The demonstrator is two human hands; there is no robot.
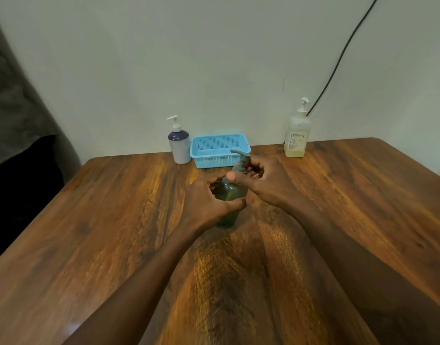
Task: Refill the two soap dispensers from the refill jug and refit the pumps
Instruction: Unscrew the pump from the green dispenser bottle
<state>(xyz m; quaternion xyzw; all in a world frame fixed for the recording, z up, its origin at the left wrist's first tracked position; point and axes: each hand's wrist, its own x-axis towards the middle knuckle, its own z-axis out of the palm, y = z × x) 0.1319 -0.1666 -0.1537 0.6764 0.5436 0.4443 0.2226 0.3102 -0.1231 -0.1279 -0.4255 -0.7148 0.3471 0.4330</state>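
**Green bottle gripped in both hands at mid-table**

Wooden table (89, 245) against a pale wall carries three pump bottles and one blue basket (217, 150). White bottle (179, 145) stands just left of the basket; the labelled bottle (296, 135) stands well right. Green bottle (229, 192) stands upright in front. Left hand (206, 202) wraps its body, fingers curled closed. Right hand (261, 180) pinches the pump (242, 160) collar.

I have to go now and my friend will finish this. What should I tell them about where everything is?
Left hand holds the green dispenser's body upright mid-table.
Right hand grips its grey pump at the neck; whether it's tight, I can't tell.
The white dispenser stands by the wall beside the blue basket, pump on.
The yellowish labelled bottle stands far right.
Left: can't tell which bottles are already refilled.
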